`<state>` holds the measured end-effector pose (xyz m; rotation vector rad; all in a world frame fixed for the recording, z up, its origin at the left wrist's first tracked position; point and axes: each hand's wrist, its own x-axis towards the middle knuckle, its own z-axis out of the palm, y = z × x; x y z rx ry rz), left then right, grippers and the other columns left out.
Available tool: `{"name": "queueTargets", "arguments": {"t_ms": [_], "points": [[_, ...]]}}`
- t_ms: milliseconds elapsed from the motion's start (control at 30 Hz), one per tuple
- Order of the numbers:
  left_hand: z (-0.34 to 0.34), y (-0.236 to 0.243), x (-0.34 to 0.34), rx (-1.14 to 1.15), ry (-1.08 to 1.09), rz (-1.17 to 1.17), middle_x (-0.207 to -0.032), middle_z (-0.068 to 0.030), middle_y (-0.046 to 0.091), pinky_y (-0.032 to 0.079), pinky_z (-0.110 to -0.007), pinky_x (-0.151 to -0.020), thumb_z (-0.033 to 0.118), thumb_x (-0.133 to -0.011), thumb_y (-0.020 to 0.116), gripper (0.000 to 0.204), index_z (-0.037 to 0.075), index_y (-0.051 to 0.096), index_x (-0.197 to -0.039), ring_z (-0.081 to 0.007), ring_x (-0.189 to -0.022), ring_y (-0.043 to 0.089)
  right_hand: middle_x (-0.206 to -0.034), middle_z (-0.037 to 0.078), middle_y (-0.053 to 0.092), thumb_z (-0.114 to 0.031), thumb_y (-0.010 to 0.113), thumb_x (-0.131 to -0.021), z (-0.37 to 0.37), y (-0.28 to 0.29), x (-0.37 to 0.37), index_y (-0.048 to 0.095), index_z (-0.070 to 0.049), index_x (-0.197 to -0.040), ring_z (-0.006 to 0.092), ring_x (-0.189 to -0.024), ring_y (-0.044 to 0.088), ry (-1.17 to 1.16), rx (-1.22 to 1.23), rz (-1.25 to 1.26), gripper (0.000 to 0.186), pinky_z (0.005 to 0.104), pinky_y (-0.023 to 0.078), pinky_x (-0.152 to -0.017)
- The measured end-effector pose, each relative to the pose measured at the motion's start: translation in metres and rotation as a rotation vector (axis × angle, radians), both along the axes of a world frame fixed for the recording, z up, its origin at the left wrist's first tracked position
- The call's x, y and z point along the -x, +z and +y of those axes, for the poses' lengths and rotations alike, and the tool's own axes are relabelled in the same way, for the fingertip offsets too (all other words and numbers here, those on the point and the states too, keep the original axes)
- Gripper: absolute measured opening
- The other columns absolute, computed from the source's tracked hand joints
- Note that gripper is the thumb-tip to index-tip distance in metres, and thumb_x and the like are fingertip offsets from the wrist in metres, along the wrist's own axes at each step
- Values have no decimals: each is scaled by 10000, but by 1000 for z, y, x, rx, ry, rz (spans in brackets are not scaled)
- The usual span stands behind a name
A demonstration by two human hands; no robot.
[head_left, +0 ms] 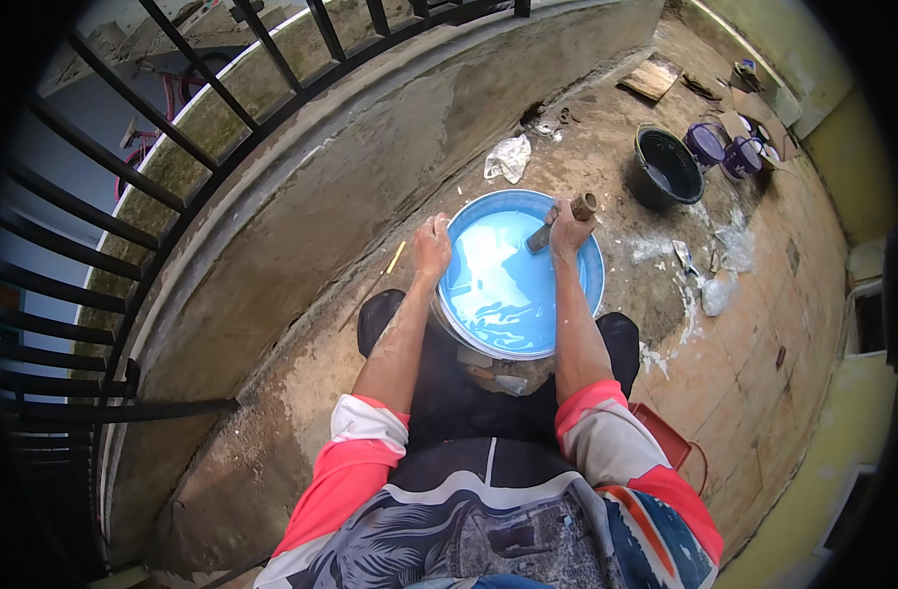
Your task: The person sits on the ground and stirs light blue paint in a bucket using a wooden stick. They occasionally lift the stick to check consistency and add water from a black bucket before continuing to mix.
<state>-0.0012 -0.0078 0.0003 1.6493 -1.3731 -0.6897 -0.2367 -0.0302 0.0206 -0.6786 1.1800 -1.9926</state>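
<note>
Between my legs stands a round bucket (493, 304) of light blue liquid. My left hand (431, 245) is closed on the left rim of the bucket, its forearm reaching in from below. My right hand (571, 228) grips a thick brownish stick (583, 206) near the bucket's upper right; its top end pokes out above my fist and its lower end dips into the liquid.
A black bucket (665, 167), two purple pails (739, 157), a board (650, 79), white rags (508, 157), crumpled plastic (719, 294) and a red tray (663, 432) lie around me. A concrete wall (302, 226) with black railing (105, 245) curves along my left.
</note>
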Motion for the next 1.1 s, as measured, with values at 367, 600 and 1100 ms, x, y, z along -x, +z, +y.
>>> {"name": "queueTargets", "arguments": {"t_ms": [367,600,1100], "points": [[1,2,-3,-18,12,-9,-977,-274,684,478,-520,-818,319,-1029,447,425,-39,672,-993,-468,-952,640,-594,27,575,-101,755,-768,20,6,0,586,0,-718,127,-529,547,231,-225,515,203,328,438,-499],[2,0,-4,-20,-5,10,-986,-269,686,483,-516,-828,321,-1030,446,422,-32,674,-1012,-461,-962,646,-662,31,615,-130,791,-777,-8,-4,-16,603,-1,-747,118,-620,564,-73,-65,485,230,313,462,-586],[1,-5,-8,-3,-35,-2,-996,-259,685,474,-515,-828,327,-1039,432,426,-21,673,-998,-453,-978,636,-593,43,596,-101,745,-783,33,9,-22,592,-16,-703,116,-496,566,416,-206,403,193,303,449,-460]]}}
